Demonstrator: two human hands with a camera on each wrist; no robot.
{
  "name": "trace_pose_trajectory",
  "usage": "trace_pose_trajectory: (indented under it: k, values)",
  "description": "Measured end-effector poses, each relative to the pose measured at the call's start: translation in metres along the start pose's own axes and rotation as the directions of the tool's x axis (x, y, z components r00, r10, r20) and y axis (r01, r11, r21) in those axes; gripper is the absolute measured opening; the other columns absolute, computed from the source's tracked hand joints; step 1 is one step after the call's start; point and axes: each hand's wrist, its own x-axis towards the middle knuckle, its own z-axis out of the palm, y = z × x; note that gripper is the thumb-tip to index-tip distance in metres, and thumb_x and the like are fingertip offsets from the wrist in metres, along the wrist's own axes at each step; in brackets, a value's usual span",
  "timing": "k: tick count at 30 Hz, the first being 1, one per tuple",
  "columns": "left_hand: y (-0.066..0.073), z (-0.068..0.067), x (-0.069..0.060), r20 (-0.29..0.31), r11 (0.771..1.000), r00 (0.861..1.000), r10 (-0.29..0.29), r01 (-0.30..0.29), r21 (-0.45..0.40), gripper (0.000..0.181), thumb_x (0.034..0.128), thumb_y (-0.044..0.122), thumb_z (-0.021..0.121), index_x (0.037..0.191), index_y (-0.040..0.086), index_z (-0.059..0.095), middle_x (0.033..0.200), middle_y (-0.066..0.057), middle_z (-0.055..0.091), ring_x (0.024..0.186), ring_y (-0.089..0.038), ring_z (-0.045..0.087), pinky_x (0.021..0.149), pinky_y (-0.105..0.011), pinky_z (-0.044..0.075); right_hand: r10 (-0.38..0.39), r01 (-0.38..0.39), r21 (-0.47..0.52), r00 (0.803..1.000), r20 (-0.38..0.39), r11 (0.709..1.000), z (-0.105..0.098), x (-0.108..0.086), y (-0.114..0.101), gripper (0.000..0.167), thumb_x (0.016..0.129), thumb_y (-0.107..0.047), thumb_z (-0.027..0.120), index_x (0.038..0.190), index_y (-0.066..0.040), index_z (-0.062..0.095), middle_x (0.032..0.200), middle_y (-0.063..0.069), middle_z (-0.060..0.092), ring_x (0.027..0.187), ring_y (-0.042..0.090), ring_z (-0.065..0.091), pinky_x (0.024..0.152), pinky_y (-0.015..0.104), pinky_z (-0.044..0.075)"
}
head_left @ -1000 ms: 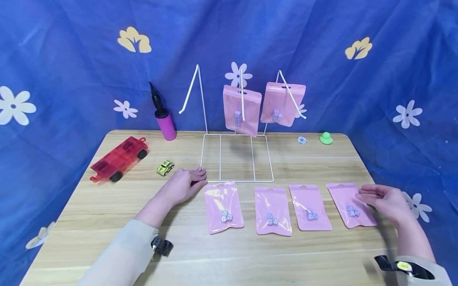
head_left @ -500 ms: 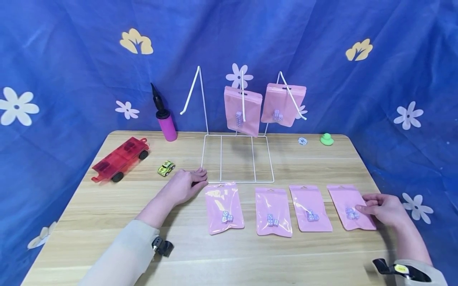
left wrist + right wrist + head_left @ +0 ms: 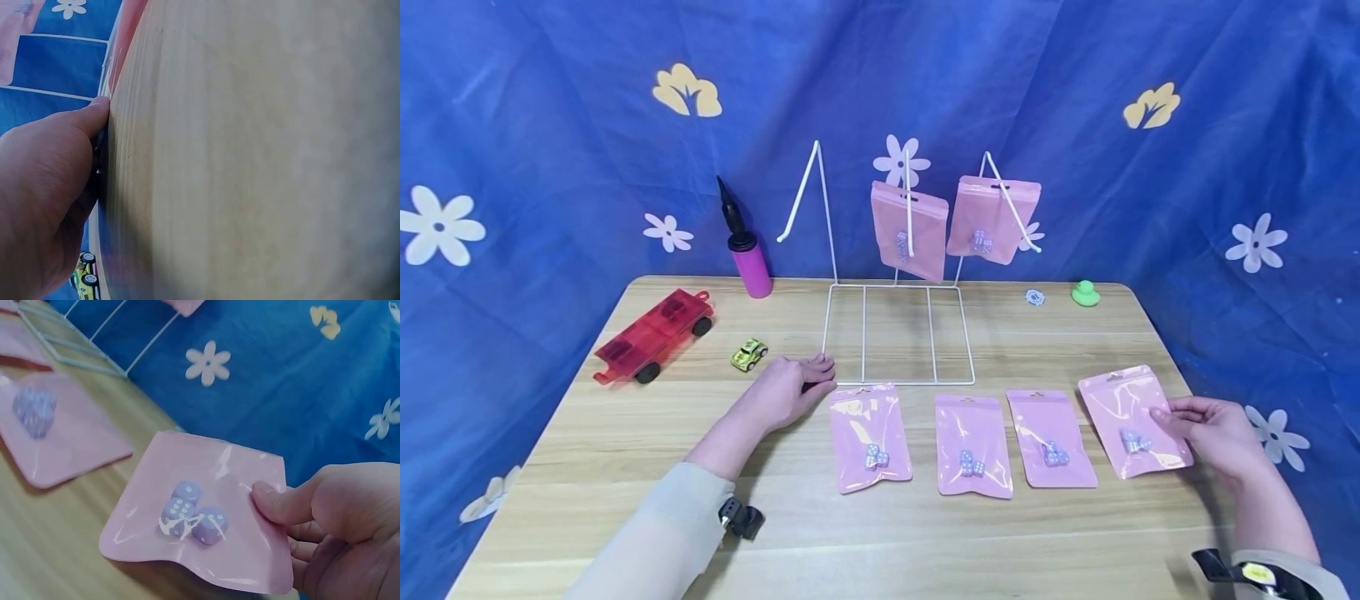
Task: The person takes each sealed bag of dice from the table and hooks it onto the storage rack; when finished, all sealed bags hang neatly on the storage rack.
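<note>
My right hand (image 3: pixel 1221 437) pinches the right edge of the rightmost pink bag (image 3: pixel 1112 417), thumb on top; the bag is tilted, raised off the wood. Its purple dice (image 3: pixel 181 509) show through the film in the right wrist view. My left hand (image 3: pixel 782 392) holds the front left corner of a white wire rack (image 3: pixel 932 337), thumb and fingers around the wire; in the left wrist view the left hand (image 3: pixel 47 181) hides most of that contact. Two pink bags, a middle one (image 3: pixel 917 218) and a right one (image 3: pixel 988 208), hang on the rack's hooks. Its left hook (image 3: pixel 800 192) is bare.
Three pink bags lie flat before the rack: one (image 3: pixel 857 425), another (image 3: pixel 951 433) and a third (image 3: pixel 1037 425). At the left are a red trailer (image 3: pixel 658 329), a small yellow-green car (image 3: pixel 749 354) and a pump (image 3: pixel 751 265). A chip (image 3: pixel 1034 297) and a green duck (image 3: pixel 1085 293) sit back right.
My right hand has taken hold of the rightmost bag's edge and lifted it off the table, turning it slightly. My left hand stays at the rack corner.
</note>
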Motion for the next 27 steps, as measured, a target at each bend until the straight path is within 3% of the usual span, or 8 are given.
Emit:
trace_pose_trajectory:
  k: [3, 5, 11, 18, 24, 27]
  values:
    - [0.000, 0.000, 0.000, 0.006, 1.000, 1.000, -0.008, 0.008, 0.000, 0.033, 0.1000, 0.020, 0.077, 0.126, 0.000, 0.075, 0.132, -0.014, 0.069, 0.130, -0.030, 0.063, 0.111, -0.049, 0.048, -0.025, 0.026, 0.074, 1.000, -0.015, 0.997, -0.004, -0.002, -0.013, 0.004, 0.097, -0.011, 0.080, 0.097, -0.007, 0.080, 0.083, -0.010, 0.076, 0.069, 0.005, 0.066, 0.054, 0.023, 0.055]
    - [0.001, -0.001, 0.000, 0.012, 1.000, 1.000, -0.014, 0.014, -0.004, 0.033, 0.1003, 0.021, 0.077, 0.126, 0.000, 0.075, 0.133, -0.014, 0.069, 0.130, -0.030, 0.062, 0.112, -0.048, 0.048, -0.057, 0.059, 0.151, 0.998, -0.023, 0.987, -0.006, -0.004, -0.022, 0.007, 0.096, -0.005, 0.079, 0.092, -0.011, 0.081, 0.083, -0.009, 0.077, 0.070, 0.003, 0.066, 0.055, 0.020, 0.054]
    - [0.001, -0.002, 0.000, 0.019, 1.000, 1.000, -0.019, 0.020, -0.012, 0.034, 0.1008, 0.022, 0.076, 0.127, 0.000, 0.074, 0.133, -0.014, 0.068, 0.131, -0.030, 0.061, 0.112, -0.048, 0.047, -0.155, 0.169, 0.424, 0.986, -0.069, 0.890, -0.005, -0.007, -0.041, 0.013, 0.092, 0.009, 0.077, 0.093, -0.003, 0.082, 0.083, -0.002, 0.078, 0.072, 0.004, 0.070, 0.059, 0.016, 0.056]
    - [-0.001, 0.000, 0.000, 0.016, 1.000, 1.000, -0.016, 0.016, -0.010, 0.035, 0.1006, 0.022, 0.076, 0.127, 0.000, 0.074, 0.133, -0.014, 0.069, 0.130, -0.030, 0.062, 0.111, -0.049, 0.048, -0.176, 0.224, 0.501, 0.974, -0.141, 0.836, 0.009, -0.011, -0.066, 0.013, 0.090, 0.008, 0.080, 0.098, -0.002, 0.082, 0.084, 0.003, 0.078, 0.070, 0.007, 0.070, 0.061, 0.016, 0.057]
    - [-0.002, 0.002, 0.000, -0.006, 1.000, 1.000, 0.012, -0.011, 0.007, 0.033, 0.0999, 0.020, 0.077, 0.125, -0.001, 0.075, 0.131, -0.014, 0.070, 0.128, -0.030, 0.064, 0.110, -0.049, 0.050, -0.267, 0.324, 0.566, 0.946, -0.185, 0.758, 0.027, -0.013, -0.089, 0.015, 0.090, 0.015, 0.076, 0.101, 0.005, 0.080, 0.084, 0.004, 0.079, 0.071, 0.008, 0.072, 0.062, 0.016, 0.059]
    - [-0.003, 0.003, 0.000, -0.021, 1.000, 0.999, 0.028, -0.028, 0.008, 0.032, 0.0990, 0.018, 0.078, 0.124, -0.003, 0.076, 0.129, -0.016, 0.071, 0.126, -0.032, 0.065, 0.109, -0.050, 0.051, -0.295, 0.357, 0.577, 0.934, -0.203, 0.735, 0.036, -0.014, -0.101, 0.016, 0.090, 0.017, 0.074, 0.101, 0.008, 0.079, 0.084, 0.005, 0.079, 0.072, 0.008, 0.072, 0.062, 0.017, 0.059]
